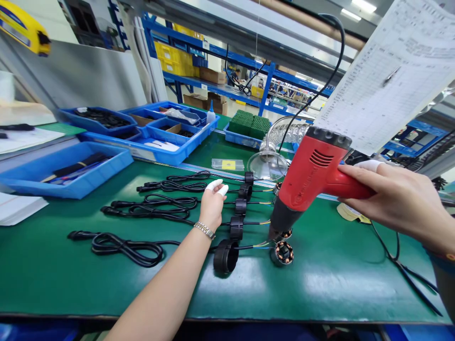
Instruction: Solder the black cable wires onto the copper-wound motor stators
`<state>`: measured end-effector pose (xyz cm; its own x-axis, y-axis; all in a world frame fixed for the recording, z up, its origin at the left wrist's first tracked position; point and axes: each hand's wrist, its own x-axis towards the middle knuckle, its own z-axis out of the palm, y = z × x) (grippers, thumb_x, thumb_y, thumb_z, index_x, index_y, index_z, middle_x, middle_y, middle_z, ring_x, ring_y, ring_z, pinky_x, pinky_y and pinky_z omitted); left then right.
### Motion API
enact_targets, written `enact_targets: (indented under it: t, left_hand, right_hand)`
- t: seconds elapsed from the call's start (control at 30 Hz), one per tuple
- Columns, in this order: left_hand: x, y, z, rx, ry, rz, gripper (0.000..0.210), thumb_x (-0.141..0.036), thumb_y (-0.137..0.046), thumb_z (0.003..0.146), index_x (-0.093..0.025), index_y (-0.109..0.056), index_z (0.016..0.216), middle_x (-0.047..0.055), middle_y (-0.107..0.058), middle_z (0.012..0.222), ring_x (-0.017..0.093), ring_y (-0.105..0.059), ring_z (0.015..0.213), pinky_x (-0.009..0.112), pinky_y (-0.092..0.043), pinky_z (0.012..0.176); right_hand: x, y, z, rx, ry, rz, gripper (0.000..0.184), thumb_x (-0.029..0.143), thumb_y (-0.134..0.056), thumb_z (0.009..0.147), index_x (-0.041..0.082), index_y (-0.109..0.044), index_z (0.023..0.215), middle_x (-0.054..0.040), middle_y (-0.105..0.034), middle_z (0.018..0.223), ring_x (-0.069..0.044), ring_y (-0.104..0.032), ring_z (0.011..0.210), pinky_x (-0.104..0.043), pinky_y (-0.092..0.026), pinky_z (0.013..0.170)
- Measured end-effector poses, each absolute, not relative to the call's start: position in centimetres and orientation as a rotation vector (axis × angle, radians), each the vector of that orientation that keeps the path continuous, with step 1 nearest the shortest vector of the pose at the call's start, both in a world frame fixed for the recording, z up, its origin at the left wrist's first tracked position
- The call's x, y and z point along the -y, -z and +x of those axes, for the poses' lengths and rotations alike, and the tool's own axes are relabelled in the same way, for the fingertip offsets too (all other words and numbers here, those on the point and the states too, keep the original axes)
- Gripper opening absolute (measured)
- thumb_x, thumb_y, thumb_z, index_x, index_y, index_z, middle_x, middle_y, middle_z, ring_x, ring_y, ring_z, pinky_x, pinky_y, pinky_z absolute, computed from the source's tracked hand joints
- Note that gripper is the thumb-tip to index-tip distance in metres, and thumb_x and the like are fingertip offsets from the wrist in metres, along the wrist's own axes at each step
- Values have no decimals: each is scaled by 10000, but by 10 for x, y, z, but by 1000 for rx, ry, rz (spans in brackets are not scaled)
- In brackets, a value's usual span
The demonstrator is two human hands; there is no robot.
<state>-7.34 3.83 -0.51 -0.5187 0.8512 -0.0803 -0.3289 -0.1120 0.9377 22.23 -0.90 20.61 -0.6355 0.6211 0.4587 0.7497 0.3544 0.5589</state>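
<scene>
Right hand [389, 187] grips heat gun [306, 173]; blocks [249, 123] fill tray [242, 139].

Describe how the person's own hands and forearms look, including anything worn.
Left hand: white finger cots on two fingertips; a silver-and-gold link band at the wrist, watch or bracelet unclear; no sleeve on the visible forearm. Right hand: a white thumb cot; dark fabric at the picture's edge may be a sleeve.

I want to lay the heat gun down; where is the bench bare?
Right of the near stator, up to the black cords; also in front of the near cable. Crowded: the middle, around the black rings and left hand.
</scene>
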Motion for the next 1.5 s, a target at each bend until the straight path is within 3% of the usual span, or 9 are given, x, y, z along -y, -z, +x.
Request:
enact_targets:
  t: [0.47,0.7,1.13,1.5]
  left_hand:
    - [-38,2,-74,-1290,-1744,629,364,-249,-600,677,-179,-556,1031,70,-547,1014,185,-518,947,280,-421,721]
    - [-38,2,-74,-1286,-1740,615,348,-236,-596,676,-184,-556,1018,59,-544,1003,175,-521,934,270,-419,710]
    - [-39,2,-74,-1294,-1724,618,337,-221,-584,679,-175,-555,1012,64,-545,999,175,-523,929,271,-422,705]
    - [-39,4,-75,-1294,-1739,629,353,-229,-592,672,-181,-561,1020,65,-553,1000,183,-527,938,279,-428,708]
  right_hand:
    - [11,-208,214,2409,1228,-1249,493,604,-459,726,297,-550,1101,2,-628,941,-157,-578,661,-251,-348,475]
    - [12,-207,217,2409,1237,-1260,447,517,-532,706,297,-550,1095,12,-628,943,-155,-578,681,-249,-354,485]
    - [16,-208,224,2400,1265,-1282,459,573,-497,705,285,-577,1053,12,-592,745,-142,-513,555,-251,-312,463]
    - [19,-209,223,2379,1258,-1299,462,600,-481,711,306,-564,1058,25,-598,773,-144,-532,583,-247,-315,464]
